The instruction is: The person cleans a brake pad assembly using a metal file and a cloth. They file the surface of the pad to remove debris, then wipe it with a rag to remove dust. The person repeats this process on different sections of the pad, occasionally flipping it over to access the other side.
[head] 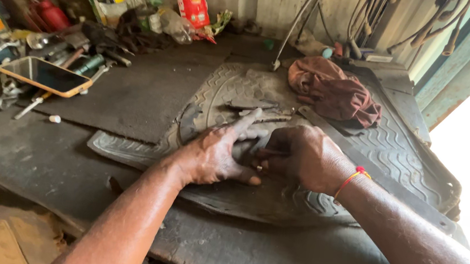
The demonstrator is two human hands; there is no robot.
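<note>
On the rubber mat (391, 157), mid-counter, both hands meet over a small dark piece (252, 146). Left hand (216, 156) presses flat, fingers spread; right hand (301, 157) is clenched round it, equally near.

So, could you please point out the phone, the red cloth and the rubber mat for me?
Phone (45, 76), head view, middle of its dark screen.
Red cloth (335, 92), head view, centre of the crumpled heap.
Rubber mat (397, 157), head view, bare ribbed part right of the hands.
</note>
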